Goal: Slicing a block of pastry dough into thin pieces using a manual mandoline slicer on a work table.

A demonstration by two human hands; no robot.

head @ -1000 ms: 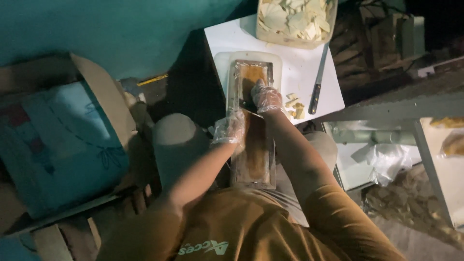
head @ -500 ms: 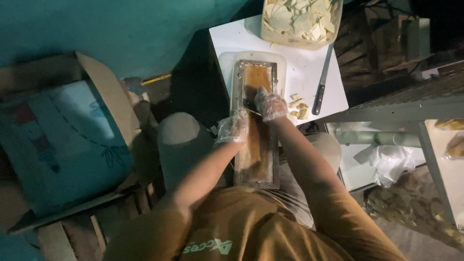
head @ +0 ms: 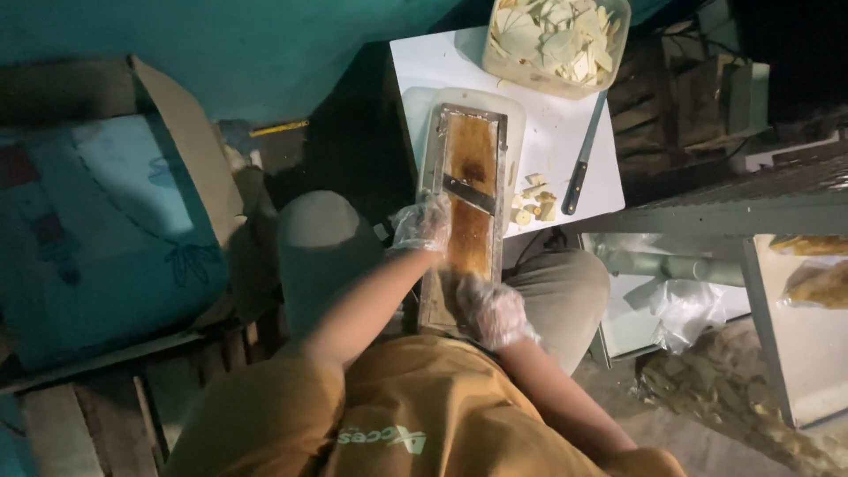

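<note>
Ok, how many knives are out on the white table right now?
1. The knife lies on the white table, right of the wooden slicer board and just below the tub of slices. Another could be hidden under the board or the tub.

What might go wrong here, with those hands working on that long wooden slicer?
The right hand, in only a thin clear glove, presses down on the slicer board just below its metal blade; a slip forward might cut the fingers. The left hand grips the board's edge close beside that blade too. The board slopes from the white table to the lap, so it may shift. The knife lies near the table's edge and might get knocked off.
</note>
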